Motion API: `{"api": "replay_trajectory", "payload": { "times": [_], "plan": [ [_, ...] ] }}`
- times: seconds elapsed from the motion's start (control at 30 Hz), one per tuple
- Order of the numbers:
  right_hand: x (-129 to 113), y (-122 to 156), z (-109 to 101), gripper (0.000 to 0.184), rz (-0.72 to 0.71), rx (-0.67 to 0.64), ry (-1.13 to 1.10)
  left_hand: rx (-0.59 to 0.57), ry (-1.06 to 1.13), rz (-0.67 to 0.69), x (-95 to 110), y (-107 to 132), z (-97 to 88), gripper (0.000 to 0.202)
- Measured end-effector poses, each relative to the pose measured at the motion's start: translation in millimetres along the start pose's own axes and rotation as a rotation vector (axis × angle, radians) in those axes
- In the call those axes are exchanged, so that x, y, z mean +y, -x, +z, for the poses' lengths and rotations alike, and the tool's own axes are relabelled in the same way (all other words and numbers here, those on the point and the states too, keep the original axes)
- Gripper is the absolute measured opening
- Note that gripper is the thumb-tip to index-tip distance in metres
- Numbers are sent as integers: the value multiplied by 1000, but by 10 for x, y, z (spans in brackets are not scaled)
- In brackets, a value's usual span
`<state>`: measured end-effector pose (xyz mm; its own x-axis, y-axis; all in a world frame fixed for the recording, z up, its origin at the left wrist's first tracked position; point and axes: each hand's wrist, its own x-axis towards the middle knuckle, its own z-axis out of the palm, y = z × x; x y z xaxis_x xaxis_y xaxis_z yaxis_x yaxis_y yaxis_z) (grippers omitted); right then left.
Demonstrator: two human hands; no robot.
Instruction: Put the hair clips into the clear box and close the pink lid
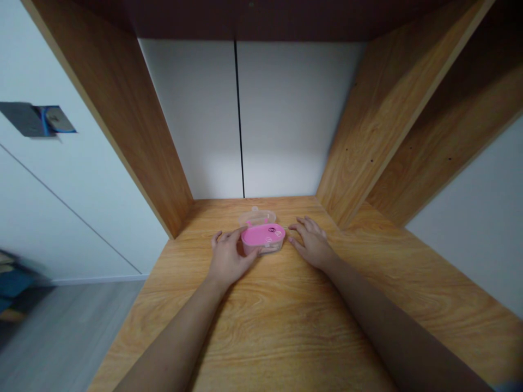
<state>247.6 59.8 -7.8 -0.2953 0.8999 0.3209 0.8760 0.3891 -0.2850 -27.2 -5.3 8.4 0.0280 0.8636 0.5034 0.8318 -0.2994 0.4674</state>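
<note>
Wood-grain desktop (265,326) before us: our left hand (227,258) holds a pink-topped clear box (260,235) by its left end; our right hand (312,242), loosely spread, is just beside it.

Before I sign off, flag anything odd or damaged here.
On the left wall, a grey plate sits askew, exposing blue strands like wiring, as if unfinished. Nothing looks spilled around the pink-topped container.
</note>
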Motion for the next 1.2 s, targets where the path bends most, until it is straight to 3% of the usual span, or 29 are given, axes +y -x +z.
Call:
{"api": "replay_trajectory", "payload": {
  "times": [0.1,0.3,0.6,0.8,1.07,1.2],
  "plan": [
    [-30,-7,17,46,6,-49,38,-1,-3,-1,3,1,4,57],
    [-58,-7,-34,37,10,-91,-1,-23,-13,-15,9,-3,10,56],
    [-18,13,-92,15,-32,10,-48,-23,-4,-13,7,1,-6,56],
    [67,10,-80,31,37,-21,39,-23,2,-15,4,-3,-1,56],
    [70,16,-41,18,65,-51,50,-18,8,-18,-13,0,13,56],
    [57,12,-34,20,69,-46,31,-18,13,-12,-13,-2,14,57]
  ]
}}
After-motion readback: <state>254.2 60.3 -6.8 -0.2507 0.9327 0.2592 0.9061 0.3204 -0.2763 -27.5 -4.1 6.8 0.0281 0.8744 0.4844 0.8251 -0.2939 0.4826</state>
